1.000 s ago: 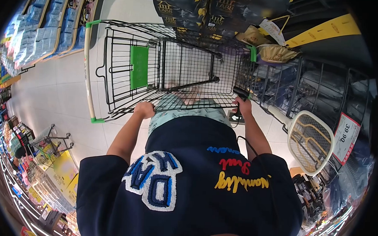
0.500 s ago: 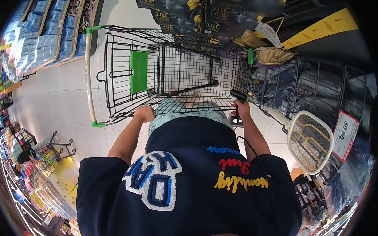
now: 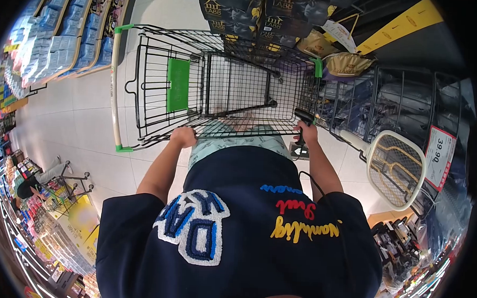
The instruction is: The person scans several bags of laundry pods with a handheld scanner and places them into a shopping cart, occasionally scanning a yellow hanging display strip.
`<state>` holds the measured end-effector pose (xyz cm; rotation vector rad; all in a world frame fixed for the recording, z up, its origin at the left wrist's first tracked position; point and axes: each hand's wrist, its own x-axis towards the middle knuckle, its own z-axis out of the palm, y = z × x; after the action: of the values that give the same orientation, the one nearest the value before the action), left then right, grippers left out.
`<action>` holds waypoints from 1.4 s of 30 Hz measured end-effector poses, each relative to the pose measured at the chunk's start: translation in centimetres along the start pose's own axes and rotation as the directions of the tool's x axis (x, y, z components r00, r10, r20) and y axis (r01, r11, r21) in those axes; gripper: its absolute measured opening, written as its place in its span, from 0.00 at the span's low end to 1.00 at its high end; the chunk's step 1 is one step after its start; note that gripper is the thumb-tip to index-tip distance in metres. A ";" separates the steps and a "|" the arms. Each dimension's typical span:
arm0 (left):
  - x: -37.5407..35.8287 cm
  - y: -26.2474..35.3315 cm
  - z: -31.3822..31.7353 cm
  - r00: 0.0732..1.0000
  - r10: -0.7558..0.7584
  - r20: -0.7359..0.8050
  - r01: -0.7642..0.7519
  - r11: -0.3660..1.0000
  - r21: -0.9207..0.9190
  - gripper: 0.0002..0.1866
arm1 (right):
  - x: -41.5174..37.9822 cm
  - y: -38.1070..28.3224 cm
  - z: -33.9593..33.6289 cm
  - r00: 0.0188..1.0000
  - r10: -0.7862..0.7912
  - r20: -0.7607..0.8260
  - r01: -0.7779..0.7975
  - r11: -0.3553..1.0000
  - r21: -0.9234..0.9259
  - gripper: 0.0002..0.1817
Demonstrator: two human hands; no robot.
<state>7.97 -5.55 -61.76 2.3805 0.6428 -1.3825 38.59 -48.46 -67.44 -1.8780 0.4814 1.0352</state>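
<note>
A black wire shopping cart (image 3: 239, 132) with green corner caps and a green panel (image 3: 178, 85) stands sideways in front of me. Its basket holds nothing I can see, and its pale handle bar (image 3: 117, 85) points left. My left hand (image 3: 183, 137) is closed on the near wire rim. Near the basket's right end, my right hand (image 3: 309, 134) is wrapped round a black handheld device (image 3: 304, 118) with a stubby head, whose kind I cannot tell. That hand overlaps the cart's rim in this view. A thin black cord runs along my right forearm.
Stacked black-and-gold packages (image 3: 234, 13) stand beyond the cart. To the right are a wire rack (image 3: 376, 96), a white racket-shaped swatter (image 3: 396, 169) and a 39.90 price sign (image 3: 440, 158). Shelves of blue packs (image 3: 65, 29) line the left; a person (image 3: 26, 189) with another cart (image 3: 69, 187) is farther back.
The cart has shifted slightly away from me and to the right in view. The black packages appear farther right, and the person at lower left shows more. Both hands keep their hold.
</note>
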 end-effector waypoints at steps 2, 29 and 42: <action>-0.3 0.1 0.1 1.000 -0.006 0.000 0.006 1.000 -0.011 0.21 | 0.0 0.3 0.0 1.000 -0.005 -0.008 0.005 1.000 0.010 0.20; -0.6 1.0 -0.2 1.000 -0.024 0.009 0.024 1.000 -0.002 0.21 | 0.4 -0.1 -0.6 1.000 -0.025 0.010 0.025 0.999 -0.021 0.22; 0.2 0.3 -1.4 1.000 0.000 0.028 0.000 1.000 0.013 0.22 | 0.4 -1.0 -0.3 0.999 -0.033 0.032 0.033 0.999 -0.015 0.19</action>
<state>9.26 -5.09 -61.26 2.3664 0.6288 -1.4214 39.62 -48.15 -67.16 -1.8743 0.4236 1.0477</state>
